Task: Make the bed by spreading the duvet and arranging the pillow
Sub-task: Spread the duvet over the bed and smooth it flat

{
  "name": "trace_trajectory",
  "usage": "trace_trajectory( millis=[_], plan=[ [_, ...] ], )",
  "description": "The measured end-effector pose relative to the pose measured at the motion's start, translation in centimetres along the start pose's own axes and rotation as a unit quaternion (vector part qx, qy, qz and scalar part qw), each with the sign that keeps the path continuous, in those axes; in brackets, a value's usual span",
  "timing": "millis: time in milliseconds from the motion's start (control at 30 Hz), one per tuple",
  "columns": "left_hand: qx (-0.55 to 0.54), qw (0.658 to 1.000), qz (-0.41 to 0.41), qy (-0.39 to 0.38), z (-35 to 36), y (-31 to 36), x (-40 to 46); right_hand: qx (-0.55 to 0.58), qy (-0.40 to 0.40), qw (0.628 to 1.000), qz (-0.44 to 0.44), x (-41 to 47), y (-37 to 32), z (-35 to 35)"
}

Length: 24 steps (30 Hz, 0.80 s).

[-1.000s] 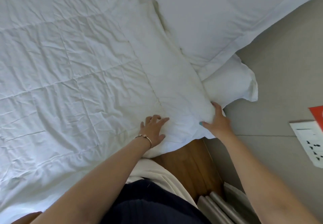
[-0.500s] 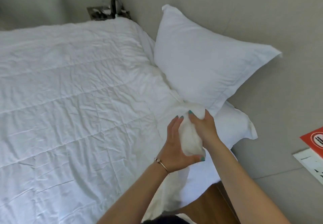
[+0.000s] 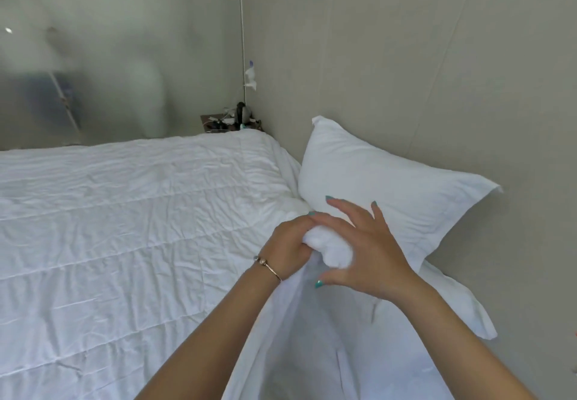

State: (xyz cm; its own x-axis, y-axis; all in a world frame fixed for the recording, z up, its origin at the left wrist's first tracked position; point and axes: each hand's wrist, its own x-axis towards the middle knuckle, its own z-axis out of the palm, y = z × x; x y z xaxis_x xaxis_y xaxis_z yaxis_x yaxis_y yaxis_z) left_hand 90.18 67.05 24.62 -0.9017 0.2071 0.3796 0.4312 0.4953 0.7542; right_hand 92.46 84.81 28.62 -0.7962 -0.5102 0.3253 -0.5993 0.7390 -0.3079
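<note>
The left hand (image 3: 288,245) is closed around a bunched corner of the duvet (image 3: 125,227), lifted off the mattress. The right hand (image 3: 363,254) cups the bunch with fingers spread, barely gripping. Most of the duvet lies spread, if wrinkled. This corner looks unfinished. The pillow (image 3: 384,187) leans against the wall (image 3: 406,56).
</note>
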Motion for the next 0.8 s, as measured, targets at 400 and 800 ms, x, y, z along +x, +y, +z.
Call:
trace_trajectory(
  millis=[400, 800],
  plan=[
    [0.088, 0.990, 0.065, 0.086, -4.2, -3.7, -5.3, 0.177, 0.298, 0.896, 0.277, 6.1, 3.6, -4.2],
    [0.127, 0.988, 0.090, 0.001, -15.7, 1.6, 3.9, -0.224, 0.262, 0.938, -0.041, 11.9, -3.6, 1.7]
  ],
)
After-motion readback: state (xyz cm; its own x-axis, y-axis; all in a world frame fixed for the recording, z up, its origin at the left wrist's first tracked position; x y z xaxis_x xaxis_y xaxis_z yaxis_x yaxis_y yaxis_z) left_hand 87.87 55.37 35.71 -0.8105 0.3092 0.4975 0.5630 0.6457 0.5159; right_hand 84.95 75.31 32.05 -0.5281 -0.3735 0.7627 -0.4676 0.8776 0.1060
